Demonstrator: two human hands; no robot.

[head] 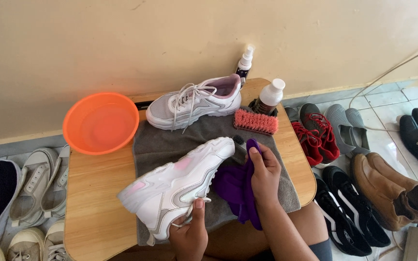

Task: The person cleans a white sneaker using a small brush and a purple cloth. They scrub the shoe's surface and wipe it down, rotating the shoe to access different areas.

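My left hand (189, 234) grips a white and pink sneaker (175, 186) by its lace end, holding it tilted on its side over a grey towel (170, 142). My right hand (264, 171) clutches a purple cloth (238, 191) pressed beside the sneaker's toe. The matching sneaker (197, 101) stands upright at the back of the towel. A pink-bristled brush (256, 122) lies to the right of it.
A small wooden table (93, 203) carries an orange basin (100, 122), a white-capped bottle (270, 95) and a spray bottle (244, 62) by the wall. Shoes line the floor: grey and cream ones at left (35, 186), red, black, grey and brown ones at right (364, 159). A power strip (414, 244) lies bottom right.
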